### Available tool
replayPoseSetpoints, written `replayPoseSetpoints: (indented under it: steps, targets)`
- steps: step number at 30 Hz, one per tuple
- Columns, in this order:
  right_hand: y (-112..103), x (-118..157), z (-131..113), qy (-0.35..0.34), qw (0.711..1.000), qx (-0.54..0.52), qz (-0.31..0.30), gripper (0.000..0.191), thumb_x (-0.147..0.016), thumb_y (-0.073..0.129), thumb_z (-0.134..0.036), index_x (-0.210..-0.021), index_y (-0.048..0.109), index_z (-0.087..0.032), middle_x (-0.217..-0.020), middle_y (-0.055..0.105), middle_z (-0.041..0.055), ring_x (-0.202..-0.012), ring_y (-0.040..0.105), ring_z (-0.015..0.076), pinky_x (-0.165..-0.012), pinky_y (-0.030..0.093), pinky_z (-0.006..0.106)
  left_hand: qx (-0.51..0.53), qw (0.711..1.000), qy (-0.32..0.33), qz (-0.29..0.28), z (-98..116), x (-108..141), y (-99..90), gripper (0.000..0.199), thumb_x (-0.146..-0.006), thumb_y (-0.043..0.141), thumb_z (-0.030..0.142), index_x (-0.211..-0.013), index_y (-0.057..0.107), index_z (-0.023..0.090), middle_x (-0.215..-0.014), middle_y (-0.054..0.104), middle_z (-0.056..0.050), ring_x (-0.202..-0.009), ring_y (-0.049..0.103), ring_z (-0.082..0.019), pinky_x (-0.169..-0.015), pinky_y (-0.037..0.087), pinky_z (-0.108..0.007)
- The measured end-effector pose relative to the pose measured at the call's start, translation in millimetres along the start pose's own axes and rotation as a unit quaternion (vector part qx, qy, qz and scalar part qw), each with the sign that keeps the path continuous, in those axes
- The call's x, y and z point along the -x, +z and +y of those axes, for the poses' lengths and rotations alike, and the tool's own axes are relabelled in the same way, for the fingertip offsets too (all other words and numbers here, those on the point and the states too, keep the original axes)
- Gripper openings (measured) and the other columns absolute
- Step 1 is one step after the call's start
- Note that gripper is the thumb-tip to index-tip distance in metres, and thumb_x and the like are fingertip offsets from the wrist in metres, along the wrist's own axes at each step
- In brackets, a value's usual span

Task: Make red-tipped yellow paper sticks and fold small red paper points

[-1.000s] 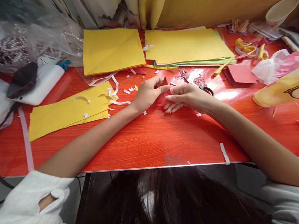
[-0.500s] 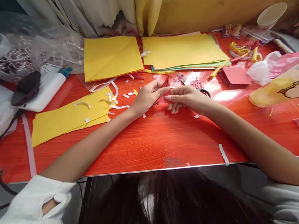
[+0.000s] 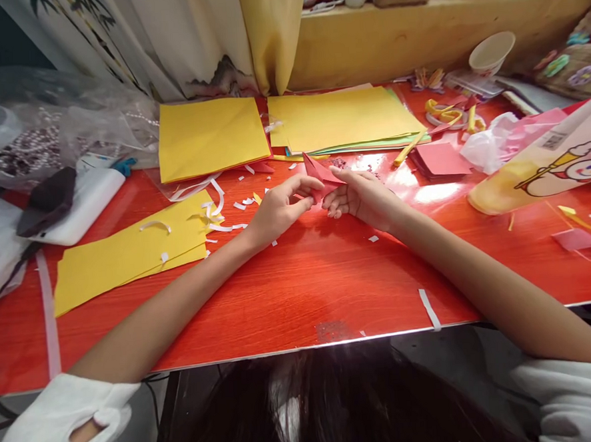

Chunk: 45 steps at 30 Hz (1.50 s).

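Glossy red wood-grain worktop (image 3: 280, 302), with a pointed, folded red paper piece (image 3: 317, 171) held over its middle

A white and yellow cloth curtain (image 3: 189, 41) hung behind the worktop's back edge. Along that edge lay a squarish stack of bright yellow paper (image 3: 210, 136) and, to its right, a longer stack of pale yellow paper (image 3: 339, 118) with green sheets showing underneath.

The folded piece was just in front of the longer stack, its tip pointing toward the back edge. The left hand (image 3: 280, 205) was nearly closed, with its bent fingers and thumb pinching the piece's lower left side. The right hand (image 3: 364, 193) was partly open, its thumb lying against the piece's right side and its other fingers loosely curled below; how firmly it gripped could not be told, as the paper was partly hidden there.

Toward the worktop's left edge lay long yellow paper strips (image 3: 132, 251), overlapping, with small curled white paper scraps (image 3: 217, 199) on and beside their right ends. Toward the right edge were a small stack of dull red square paper (image 3: 442, 158) and a tall cup with a cartoon print (image 3: 536, 156). One narrow white paper strip (image 3: 430, 309) lay across the front edge, right of centre.
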State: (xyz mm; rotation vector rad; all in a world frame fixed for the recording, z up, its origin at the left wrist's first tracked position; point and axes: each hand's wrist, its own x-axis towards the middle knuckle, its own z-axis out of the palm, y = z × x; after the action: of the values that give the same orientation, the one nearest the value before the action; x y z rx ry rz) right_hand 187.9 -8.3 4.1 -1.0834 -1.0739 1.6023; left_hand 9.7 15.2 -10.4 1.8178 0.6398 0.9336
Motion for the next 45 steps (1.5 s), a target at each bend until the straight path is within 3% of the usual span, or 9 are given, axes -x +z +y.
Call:
replayPoseSetpoints:
  steps: [6,13,17,25,29,33,37,41,45]
  targets:
    - [-0.7,1.4,0.5,-0.009,1.000,0.025,-0.009,0.015,-0.070,0.072,-0.024,-0.074,0.063,-0.013,-0.065,0.067,0.0044,-0.053,0.063,0.0093,-0.049,0.052,0.016,-0.054,0.998,0.019,0.029,-1.8,-1.4,-1.9,0.014,-0.079,0.060,0.027,-0.089,0.064,0.018,-0.090,0.063,-0.002,-0.085,0.057,-0.011,-0.074,0.044,-0.023]
    - [0.7,2.4,-0.7,0.026,0.998,0.047,-0.018,0.030,-0.075,0.066,-0.042,-0.074,0.064,-0.013,-0.067,0.069,0.0086,-0.058,0.066,0.0139,-0.056,0.056,0.022,-0.123,0.991,0.040,0.040,2.2,-1.7,-3.5,0.019,-0.082,0.058,0.032,-0.073,0.064,0.017,-0.074,0.056,0.000,-0.072,0.050,-0.009,-0.068,0.038,-0.023]
    - [3.2,3.6,4.8,-0.015,0.998,0.062,-0.015,0.021,-0.071,0.072,-0.032,-0.074,0.066,-0.012,-0.069,0.069,0.0064,-0.058,0.066,0.0128,-0.057,0.056,0.021,-0.114,0.991,0.035,0.062,0.3,-1.4,-2.1,0.017,-0.082,0.058,0.032,-0.075,0.064,0.017,-0.078,0.056,-0.001,-0.072,0.051,-0.010,-0.064,0.039,-0.023]
    - [11.9,5.3,12.4,-0.078,0.997,0.017,0.019,0.018,-0.073,0.069,-0.031,-0.077,0.067,-0.013,-0.072,0.070,0.0060,-0.061,0.067,0.0126,-0.061,0.057,0.022,-0.036,0.996,-0.002,0.082,-1.8,-1.5,0.9,0.020,-0.079,0.060,0.037,-0.081,0.062,0.018,-0.077,0.062,0.000,-0.067,0.056,-0.009,-0.063,0.045,-0.023]
    - [12.6,5.8,13.2,-0.102,0.994,0.008,0.037,0.017,-0.075,0.068,-0.029,-0.079,0.066,-0.013,-0.073,0.070,0.0050,-0.063,0.067,0.0124,-0.064,0.057,0.021,-0.073,0.992,0.013,0.099,-2.3,-1.7,-0.1,0.017,-0.078,0.061,0.035,-0.082,0.064,0.020,-0.083,0.063,0.000,-0.068,0.055,-0.009,-0.064,0.044,-0.023]
    - [12.9,5.6,15.1,-0.104,0.994,-0.003,0.039,0.015,-0.075,0.068,-0.028,-0.079,0.067,-0.014,-0.074,0.070,0.0037,-0.063,0.067,0.0119,-0.065,0.057,0.021,-0.131,0.983,0.037,0.126,-1.6,-1.1,-1.7,0.016,-0.078,0.062,0.033,-0.073,0.066,0.018,-0.076,0.058,-0.001,-0.069,0.052,-0.010,-0.065,0.041,-0.024]
    - [12.4,5.0,15.8,-0.088,0.995,-0.008,0.051,0.016,-0.074,0.069,-0.029,-0.077,0.066,-0.014,-0.075,0.070,0.0042,-0.065,0.068,0.0124,-0.067,0.057,0.022,-0.157,0.981,0.027,0.113,-0.5,-1.1,-2.6,0.016,-0.078,0.061,0.032,-0.073,0.066,0.018,-0.073,0.056,-0.001,-0.068,0.051,-0.010,-0.063,0.041,-0.025]
    - [10.0,4.2,13.3,-0.069,0.997,0.002,0.028,0.017,-0.073,0.070,-0.029,-0.079,0.066,-0.014,-0.080,0.070,0.0055,-0.072,0.068,0.0139,-0.073,0.057,0.025,-0.140,0.985,0.012,0.104,-3.7,-2.9,-2.9,0.016,-0.079,0.061,0.032,-0.074,0.063,0.018,-0.074,0.058,-0.001,-0.070,0.053,-0.011,-0.065,0.043,-0.024]
    - [8.0,3.4,11.3,-0.063,0.998,0.001,-0.012,0.016,-0.070,0.071,-0.019,-0.084,0.066,-0.014,-0.089,0.070,0.0055,-0.081,0.068,0.0150,-0.084,0.055,0.028,-0.106,0.987,0.007,0.124,-8.9,-4.5,-3.4,0.010,-0.077,0.062,0.028,-0.078,0.063,0.018,-0.080,0.059,-0.001,-0.075,0.055,-0.011,-0.069,0.045,-0.024]
